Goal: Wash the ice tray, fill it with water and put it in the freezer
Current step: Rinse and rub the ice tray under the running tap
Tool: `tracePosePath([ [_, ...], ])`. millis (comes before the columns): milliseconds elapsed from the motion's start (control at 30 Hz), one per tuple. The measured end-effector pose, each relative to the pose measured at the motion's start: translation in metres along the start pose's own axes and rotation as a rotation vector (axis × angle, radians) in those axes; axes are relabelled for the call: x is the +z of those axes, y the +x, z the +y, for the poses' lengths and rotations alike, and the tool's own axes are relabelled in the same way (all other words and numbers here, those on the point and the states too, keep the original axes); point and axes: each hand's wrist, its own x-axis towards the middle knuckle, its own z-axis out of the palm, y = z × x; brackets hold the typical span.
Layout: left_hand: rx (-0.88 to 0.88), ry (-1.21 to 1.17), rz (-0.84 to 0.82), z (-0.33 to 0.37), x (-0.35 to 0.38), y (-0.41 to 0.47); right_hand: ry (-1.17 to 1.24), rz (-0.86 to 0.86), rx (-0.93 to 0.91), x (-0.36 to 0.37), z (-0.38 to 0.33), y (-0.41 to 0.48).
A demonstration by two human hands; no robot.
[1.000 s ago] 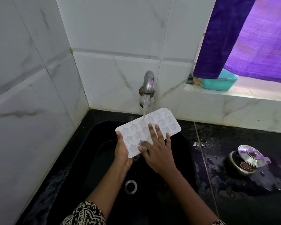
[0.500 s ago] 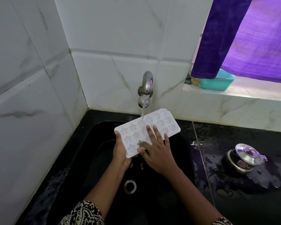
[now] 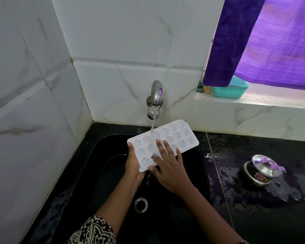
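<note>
The left hand [image 3: 133,166] grips the near end of the tray [image 3: 176,136] from below while the right hand [image 3: 167,164] lies spread across its cups, over the sink [image 3: 99,166] under the tap [image 3: 156,95]; wet plastic, tilted, could slip free.

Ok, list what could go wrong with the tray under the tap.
The ice tray is gripped only at one end by the left hand, so it may slip into the sink. Water striking the tilted tray may splash onto the already wet counter near the steel pot.
</note>
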Motion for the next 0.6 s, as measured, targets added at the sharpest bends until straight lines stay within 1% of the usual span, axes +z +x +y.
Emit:
tracePosePath([
  [33, -0.005, 0.006, -0.010, 0.001, 0.000, -0.001, 0.059, -0.014, 0.028, -0.006, 0.004, 0.000],
  [100, -0.013, 0.024, -0.036, 0.001, -0.001, -0.002, 0.191, 0.052, 0.104, -0.016, 0.009, 0.001],
  [167, -0.040, 0.030, -0.049, -0.002, -0.003, -0.001, 0.221, 0.114, 0.115, -0.022, 0.008, 0.006],
  [267, -0.087, 0.034, -0.079, -0.007, -0.001, -0.002, 0.137, 0.090, 0.037, -0.020, 0.004, 0.018],
  [300, -0.113, 0.020, -0.107, -0.009, 0.000, -0.003, 0.113, 0.092, 0.017, -0.018, 0.004, 0.023],
  [367, -0.158, -0.006, -0.111, -0.013, 0.006, -0.006, 0.068, 0.113, 0.000, -0.012, 0.002, 0.033],
  [467, -0.133, 0.025, -0.098, -0.017, 0.011, -0.004, -0.023, 0.129, 0.011, -0.007, -0.007, 0.043],
  [600, -0.090, 0.043, -0.112, -0.016, 0.010, -0.003, -0.066, 0.062, -0.049, -0.011, -0.003, 0.049],
])
